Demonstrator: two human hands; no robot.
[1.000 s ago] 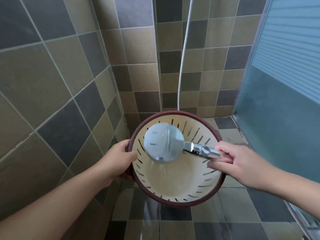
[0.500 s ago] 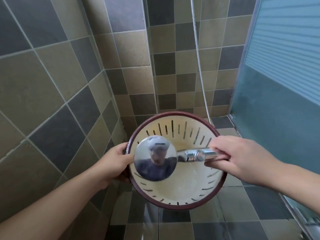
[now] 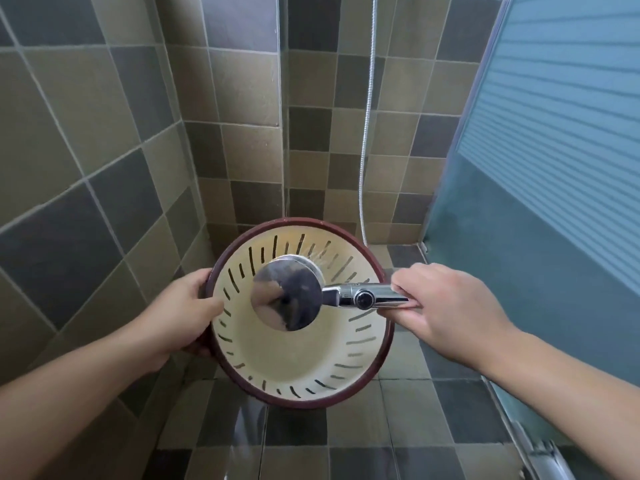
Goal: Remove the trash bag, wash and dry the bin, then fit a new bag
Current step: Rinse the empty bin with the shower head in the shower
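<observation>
The tiled walls [image 3: 104, 140] and the tiled floor [image 3: 408, 403] of a shower corner fill most of the view, and a big blue-green glass door [image 3: 540, 188] stands on the right. In the middle, near the person, is the bin [image 3: 301, 362]. It is round, cream inside with a dark red rim, and it has thin slots all around its wall. It is held up off the floor and tipped so its open mouth faces the person. No bag is in it, so the washing step looks to be going on now. The bin seems light and stiff, like thin plastic, and it is likely wet and slippery, so the rim is the best place to hold it. The shower head [image 3: 285, 296] is shiny and round, and it hangs in front of the bin's mouth, spraying thin water at the far wall of the bin. Its silver hose [image 3: 369, 116] runs up the far wall. The left hand [image 3: 173, 323] comes in from the near left and pinches the bin's left rim, thumb inside and fingers hidden behind. The right hand [image 3: 446, 306] reaches in from the near right and is closed tight around the shower handle.
</observation>
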